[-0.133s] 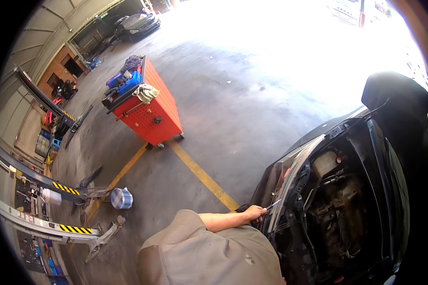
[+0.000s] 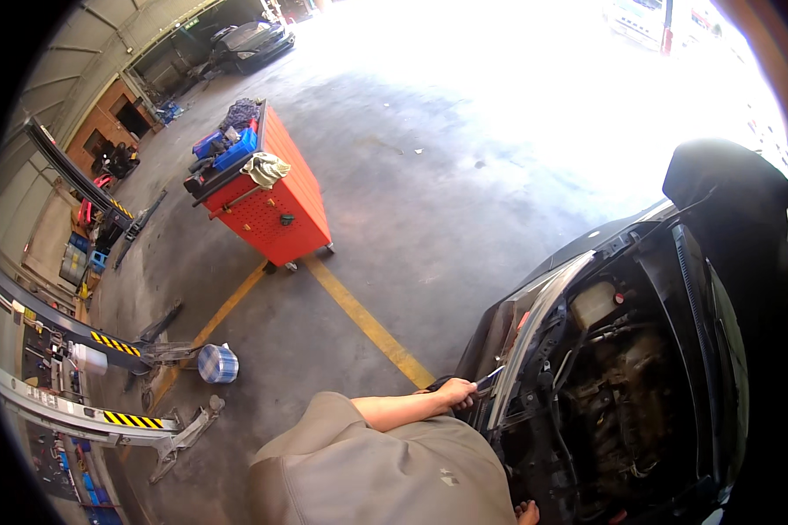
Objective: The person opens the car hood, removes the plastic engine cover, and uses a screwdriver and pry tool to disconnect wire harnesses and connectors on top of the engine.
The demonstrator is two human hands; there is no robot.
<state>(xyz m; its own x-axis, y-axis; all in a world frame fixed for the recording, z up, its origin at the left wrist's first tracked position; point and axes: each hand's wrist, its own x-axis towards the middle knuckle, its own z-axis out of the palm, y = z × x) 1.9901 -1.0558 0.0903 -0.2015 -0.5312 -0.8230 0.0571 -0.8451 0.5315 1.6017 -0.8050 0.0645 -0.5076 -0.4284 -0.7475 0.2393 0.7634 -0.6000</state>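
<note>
My left hand (image 2: pixel 458 394) is closed round a slim tool (image 2: pixel 488 379) with a dark handle and a bright metal shaft. It looks like a screwdriver, but its tip is too small to make out. The shaft points up and right, beside the front edge of a dark car (image 2: pixel 545 302) with its engine bay exposed. At the bottom, a few fingers of my right hand (image 2: pixel 527 513) show past my shirt, close to the front of the bay. The rest of that hand is hidden, as is anything it might hold.
A red tool cart (image 2: pixel 282 208) topped with blue trays and a cloth (image 2: pixel 265 169) stands ahead to the left. Grey lift arms (image 2: pixel 186 437) and a blue-and-white bucket (image 2: pixel 218 364) are on the left floor. Yellow lines (image 2: pixel 359 315) cross the floor. Another car (image 2: pixel 252 45) is parked far off.
My left hand and the tool have shifted slightly left within the picture. Fingers of my right hand now show at the lower edge. The whole view has tilted a little.
</note>
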